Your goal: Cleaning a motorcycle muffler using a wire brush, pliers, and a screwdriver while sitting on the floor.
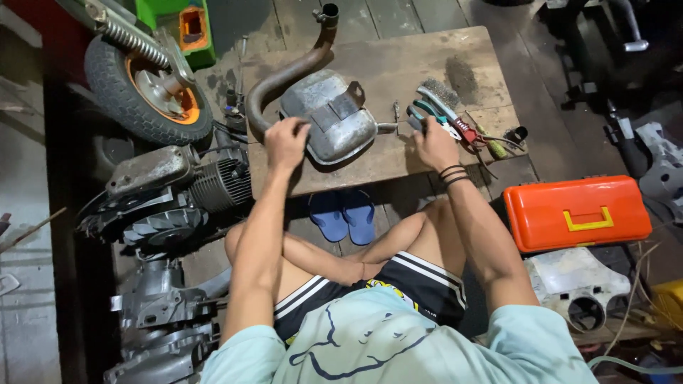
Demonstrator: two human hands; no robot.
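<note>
in the head view, the left hand [286, 142] is closed around the bend where the rusty exhaust pipe [284, 75] meets the grey muffler [331, 117], with the fingers curled over the metal. the right hand [432, 142] lies at the right end of the muffler, near its small outlet stub [388, 128], and its fingers are bent on the handles of the tools [455, 124] there; i cannot tell for sure if it grips one of them or only presses on them. the muffler lies on the low wooden board [398, 64], near the front edge, between both hands.

the long axis of the muffler body goes left to right across the board, a little tilted. the outlet stub points to the right, toward the pliers and the wire brush [441, 92]. the pipe leaves the left end, curves, and points away from the person, to the far edge of the board.

what could go wrong, in my judgement: the muffler is close to the front edge, so a hard pull may slide it off the board, toward the blue slippers [343, 213] and the crossed legs below. the round body may also roll if only one hand holds it. the loose tools are crowded near the right hand and may be pushed off the side, toward the orange toolbox [576, 212].
</note>
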